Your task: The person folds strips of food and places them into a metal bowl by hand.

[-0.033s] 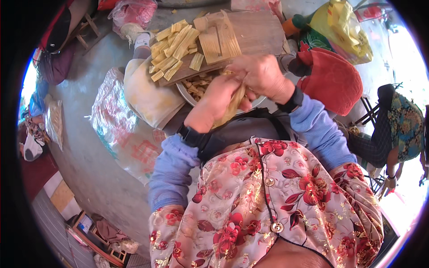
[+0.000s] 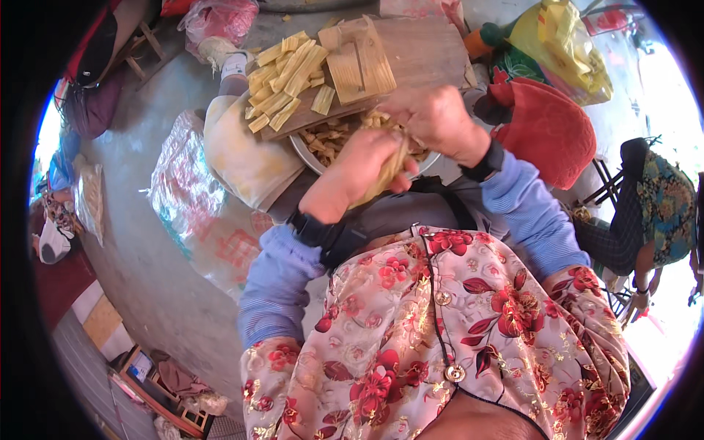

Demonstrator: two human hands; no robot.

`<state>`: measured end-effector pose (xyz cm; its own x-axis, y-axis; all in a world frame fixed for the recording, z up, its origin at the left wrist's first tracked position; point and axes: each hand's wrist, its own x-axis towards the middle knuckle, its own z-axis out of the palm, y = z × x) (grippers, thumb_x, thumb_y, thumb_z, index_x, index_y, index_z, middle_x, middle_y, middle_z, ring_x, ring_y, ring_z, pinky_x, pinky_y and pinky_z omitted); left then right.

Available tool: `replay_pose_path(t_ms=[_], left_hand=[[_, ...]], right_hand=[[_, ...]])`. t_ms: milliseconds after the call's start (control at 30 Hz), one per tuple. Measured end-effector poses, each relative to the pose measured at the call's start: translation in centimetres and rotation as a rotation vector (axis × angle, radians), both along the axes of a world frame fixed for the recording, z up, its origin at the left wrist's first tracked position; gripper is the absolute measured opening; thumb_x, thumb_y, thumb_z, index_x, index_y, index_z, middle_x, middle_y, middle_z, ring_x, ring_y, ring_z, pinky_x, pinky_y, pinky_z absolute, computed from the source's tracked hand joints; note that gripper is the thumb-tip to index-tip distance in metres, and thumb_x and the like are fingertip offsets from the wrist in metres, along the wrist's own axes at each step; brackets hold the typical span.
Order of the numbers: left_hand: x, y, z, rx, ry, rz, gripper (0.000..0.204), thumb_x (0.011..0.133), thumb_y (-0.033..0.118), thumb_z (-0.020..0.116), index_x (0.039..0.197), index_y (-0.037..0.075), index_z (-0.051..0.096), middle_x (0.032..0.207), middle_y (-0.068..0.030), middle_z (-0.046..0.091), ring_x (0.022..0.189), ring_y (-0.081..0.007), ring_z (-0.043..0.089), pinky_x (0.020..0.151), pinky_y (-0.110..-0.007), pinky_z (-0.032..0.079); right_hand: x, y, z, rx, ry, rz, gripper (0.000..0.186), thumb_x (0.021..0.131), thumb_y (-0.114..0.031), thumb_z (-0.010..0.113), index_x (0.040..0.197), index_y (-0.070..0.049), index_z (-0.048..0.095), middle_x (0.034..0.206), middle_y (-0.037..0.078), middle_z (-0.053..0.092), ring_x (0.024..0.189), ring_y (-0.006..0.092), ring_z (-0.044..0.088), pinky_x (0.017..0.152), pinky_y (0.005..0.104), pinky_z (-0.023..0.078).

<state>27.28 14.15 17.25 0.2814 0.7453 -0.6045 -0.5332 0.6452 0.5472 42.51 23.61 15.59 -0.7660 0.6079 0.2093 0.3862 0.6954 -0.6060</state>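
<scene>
Over a metal basin (image 2: pixel 301 150) in my lap, my left hand (image 2: pixel 364 163) is closed round a bundle of long, pale yellow strips (image 2: pixel 385 174), whose lower end hangs out below the fingers. My right hand (image 2: pixel 433 121) is just right of it, its fingers bent together and blurred; what they hold, if anything, I cannot make out. Small yellow-brown pieces (image 2: pixel 320 139) lie in the basin. Beyond it rests a wooden board (image 2: pixel 425 51), with a pile of cut yellow ribbed pieces (image 2: pixel 290 73) on its left side and a flat ridged wooden piece (image 2: pixel 359 62) beside them.
A clear printed plastic sheet (image 2: pixel 198 198) lies on the floor at left. To the right are a red cloth-covered seat (image 2: pixel 546 132) and a yellow bag (image 2: pixel 561 55). A pink plastic bag (image 2: pixel 218 26) sits at the far left. Another person (image 2: pixel 638 213) is at the right edge.
My right hand has moved slightly right and up, away from the left hand. My left hand has shifted a little left, still holding the yellow strips. More of the basin's contents shows between them.
</scene>
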Motion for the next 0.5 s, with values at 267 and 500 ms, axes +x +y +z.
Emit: replay_pose_path(t_ms=[267, 500], left_hand=[[-3.6, -0.9, 4.6, 0.631, 0.867, 0.011, 0.029, 0.094, 0.024, 0.052, 0.081, 0.0, 0.06, 0.064, 0.0002, 0.054, 0.059, -0.0066, 0.045, 0.054, -0.024, 0.037], [0.7, -0.4, -2.1, 0.491, 0.447, 0.238, 0.037, 0.096, 0.031, 0.048, 0.089, -0.002, 0.062, 0.067, 0.0008, 0.054, 0.063, -0.0071, 0.046, 0.054, -0.025, 0.038]], right_hand=[[1.3, -1.4, 3.7, -0.244, 0.129, 0.028, 0.009, 0.078, -0.013, 0.066, 0.081, -0.004, 0.068, 0.066, 0.011, 0.061, 0.06, 0.0265, 0.061, 0.055, 0.034, 0.049], [0.1, -4.0, 5.1, -1.679, 0.676, -0.07, 0.012, 0.087, -0.01, 0.058, 0.087, -0.001, 0.067, 0.073, 0.005, 0.062, 0.051, 0.0083, 0.049, 0.047, 0.0243, 0.041]])
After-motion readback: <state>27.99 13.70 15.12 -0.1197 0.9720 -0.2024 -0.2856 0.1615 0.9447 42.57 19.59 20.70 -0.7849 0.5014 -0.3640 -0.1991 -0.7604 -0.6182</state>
